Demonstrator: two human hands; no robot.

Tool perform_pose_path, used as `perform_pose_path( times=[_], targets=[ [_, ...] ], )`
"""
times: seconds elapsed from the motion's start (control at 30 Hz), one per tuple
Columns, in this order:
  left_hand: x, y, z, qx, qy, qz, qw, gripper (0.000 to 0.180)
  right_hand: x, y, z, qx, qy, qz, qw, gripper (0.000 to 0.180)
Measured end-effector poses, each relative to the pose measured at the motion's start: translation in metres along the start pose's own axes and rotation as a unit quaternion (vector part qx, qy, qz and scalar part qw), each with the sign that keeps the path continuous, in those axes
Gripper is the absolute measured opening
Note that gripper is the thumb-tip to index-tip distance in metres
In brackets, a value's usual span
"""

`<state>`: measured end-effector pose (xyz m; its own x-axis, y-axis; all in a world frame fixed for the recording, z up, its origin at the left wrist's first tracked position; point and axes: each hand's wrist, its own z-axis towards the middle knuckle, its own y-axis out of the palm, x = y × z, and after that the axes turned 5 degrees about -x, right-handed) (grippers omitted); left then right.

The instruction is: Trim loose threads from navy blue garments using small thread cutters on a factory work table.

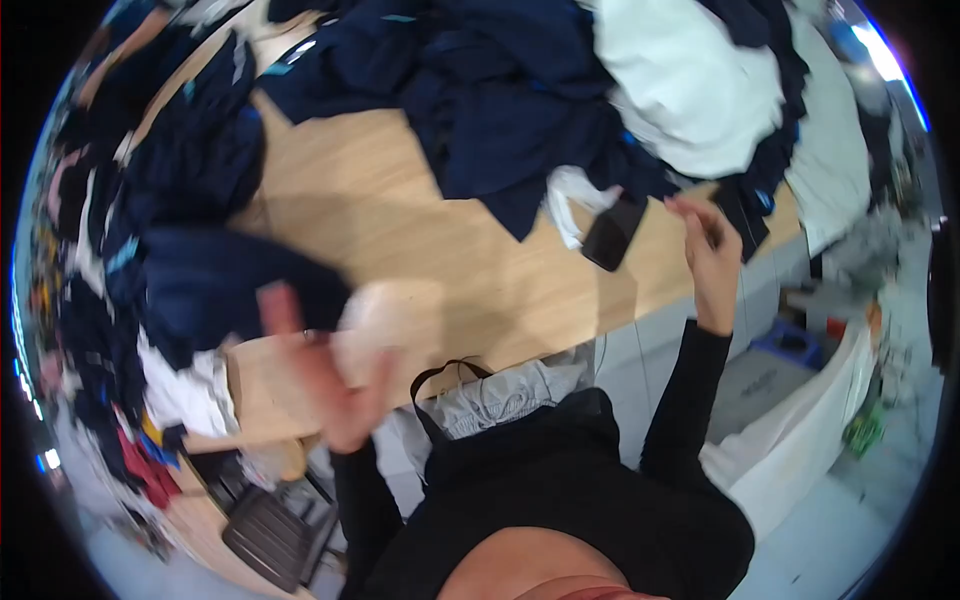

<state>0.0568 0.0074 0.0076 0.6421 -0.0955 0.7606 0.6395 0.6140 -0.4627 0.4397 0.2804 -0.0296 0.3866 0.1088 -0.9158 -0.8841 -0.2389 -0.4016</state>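
Note:
My left hand (pixel 335 390) is over the table's near left part, smeared by motion, with its fingers spread apart. Right beside its fingers is a blurred white roundish thing (pixel 375 318); its kind and whether the hand touches it are unclear. Farther right, my right hand (pixel 714 250) is raised with thumb and fingers drawn together in a pinch; anything between the tips is too small to make out. A black phone (pixel 612 235) lies left of it, with a crumpled white strip (pixel 570 205) against it. Behind the hand is a dark flat piece (pixel 740 222).
Navy garments (pixel 490 110) are heaped along the far side of the wooden table (pixel 350 170). A white cloth bundle (pixel 690 90) sits at the far right. More navy cloth (pixel 225 290) lies on the left. A brown chair (pixel 270 535) stands below left, a blue stool (pixel 790 345) at right.

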Motion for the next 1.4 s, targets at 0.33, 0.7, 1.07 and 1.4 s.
perform_pose_path(
  times=[0.33, 0.7, 1.07, 1.4],
  targets=[
    [-0.028, 0.021, -0.063, -0.196, -0.117, 0.047, 0.972, 0.077, 0.038, 0.113, -0.062, -0.2, 0.092, 0.05, 0.974, 0.023],
    [-0.078, 0.07, -0.036, -0.101, -0.163, 0.009, 0.981, 0.035, -0.021, 0.147, -0.069, -0.291, 0.03, 0.165, 0.942, 0.019],
    [-0.088, -0.004, -0.09, 0.047, -0.428, -0.235, 0.871, 0.018, -0.011, 0.148, -0.057, -0.088, -0.007, -0.032, 0.996, 0.014],
    [-0.136, -0.048, -0.134, 0.278, -0.375, -0.248, 0.849, 0.033, -0.032, 0.197, -0.058, -0.223, -0.179, -0.052, 0.957, 0.025]
  ],
)
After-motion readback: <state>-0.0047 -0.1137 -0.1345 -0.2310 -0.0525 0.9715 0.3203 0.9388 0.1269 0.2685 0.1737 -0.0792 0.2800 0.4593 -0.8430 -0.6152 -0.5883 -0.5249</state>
